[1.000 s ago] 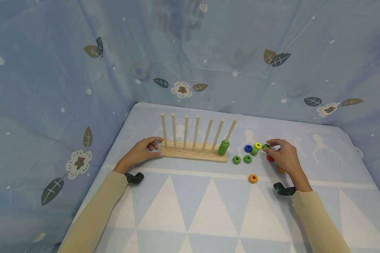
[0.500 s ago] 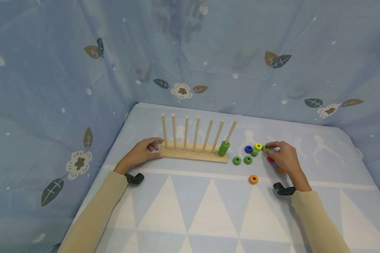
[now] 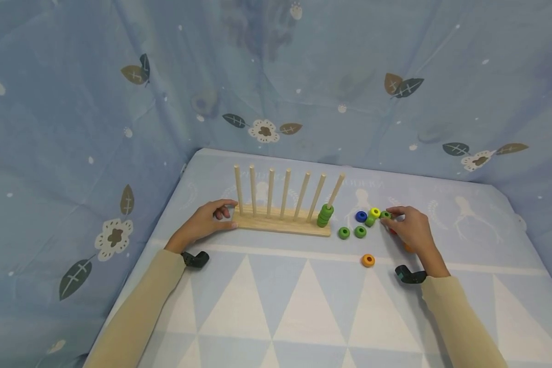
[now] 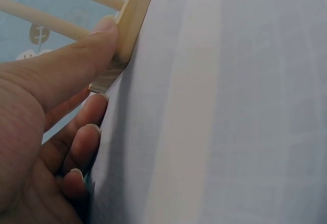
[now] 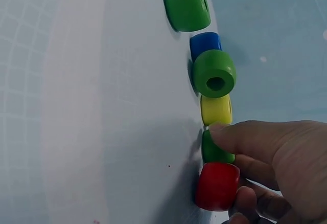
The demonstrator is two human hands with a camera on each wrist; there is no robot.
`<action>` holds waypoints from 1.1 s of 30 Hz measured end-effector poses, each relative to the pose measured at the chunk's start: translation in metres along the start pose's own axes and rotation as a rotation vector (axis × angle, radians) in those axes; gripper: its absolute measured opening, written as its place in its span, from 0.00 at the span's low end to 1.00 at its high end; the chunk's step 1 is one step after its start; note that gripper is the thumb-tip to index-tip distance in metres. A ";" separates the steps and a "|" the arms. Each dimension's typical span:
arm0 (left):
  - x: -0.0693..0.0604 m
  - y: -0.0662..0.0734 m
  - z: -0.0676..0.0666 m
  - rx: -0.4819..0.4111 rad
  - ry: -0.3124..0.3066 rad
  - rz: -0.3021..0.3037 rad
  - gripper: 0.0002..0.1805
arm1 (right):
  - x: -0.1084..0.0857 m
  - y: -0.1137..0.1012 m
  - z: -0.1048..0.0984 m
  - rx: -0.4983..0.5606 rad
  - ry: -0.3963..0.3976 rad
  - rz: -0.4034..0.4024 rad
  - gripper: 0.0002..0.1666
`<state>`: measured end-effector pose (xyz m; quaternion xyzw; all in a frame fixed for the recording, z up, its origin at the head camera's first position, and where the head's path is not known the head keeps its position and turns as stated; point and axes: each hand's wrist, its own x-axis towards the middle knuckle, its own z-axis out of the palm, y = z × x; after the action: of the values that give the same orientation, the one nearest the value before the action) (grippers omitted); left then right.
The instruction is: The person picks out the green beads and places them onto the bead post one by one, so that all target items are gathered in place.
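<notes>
My right grip (image 3: pixel 413 228) is edging left, pinching a green bead (image 5: pixel 214 151), my left grip (image 3: pixel 205 219) clamping the rack (image 3: pixel 280 224), ideally steadily.

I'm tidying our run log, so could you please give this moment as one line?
left hand: grips peg rack by left end | right hand: pinches loose green bead | rightmost peg: stacked green beads | other pegs: bare
</notes>
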<state>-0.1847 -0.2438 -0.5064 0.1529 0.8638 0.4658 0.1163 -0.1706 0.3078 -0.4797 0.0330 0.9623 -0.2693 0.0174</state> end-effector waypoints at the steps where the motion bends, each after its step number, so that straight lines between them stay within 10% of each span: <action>1: 0.000 -0.001 0.000 0.000 -0.001 0.002 0.36 | 0.000 0.000 0.000 0.002 -0.001 0.007 0.26; 33: 0.002 0.000 -0.001 0.025 0.000 0.031 0.37 | -0.016 0.000 -0.005 0.060 0.136 0.034 0.28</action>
<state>-0.1863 -0.2435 -0.5059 0.1675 0.8671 0.4567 0.1070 -0.1545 0.3097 -0.4746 0.0683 0.9520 -0.2950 -0.0447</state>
